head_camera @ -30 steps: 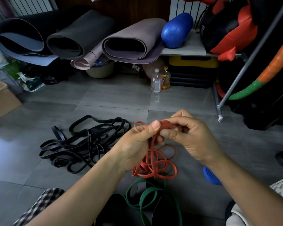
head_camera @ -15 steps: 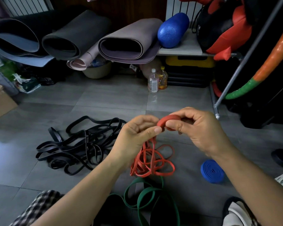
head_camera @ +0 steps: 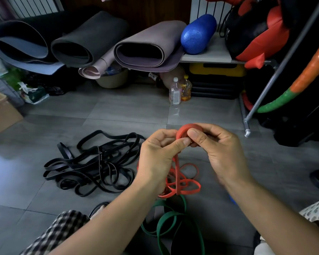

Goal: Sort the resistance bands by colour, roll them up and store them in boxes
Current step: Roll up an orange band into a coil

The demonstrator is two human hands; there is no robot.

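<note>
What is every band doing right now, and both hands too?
red band, partly rolled, tail hanging loose
left hand, pinching the red band
right hand, gripping its rolled end
black bands, tangled loose on the floor
green bands, unrolled on the floor

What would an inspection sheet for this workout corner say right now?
Surface: grey tiled floor, glossy.
Job's things: red rubber resistance band partly rolled, its tail trailing down to the floor; tangled black rubber bands and loose green rubber bands on the floor; brown cardboard box at left.
Clutter: two plastic bottles.
Grippers: left hand and right hand pinch the red roll.
Cables: nothing seen.
Surroundings: rolled foam mats, blue foam roller on a shelf.
</note>
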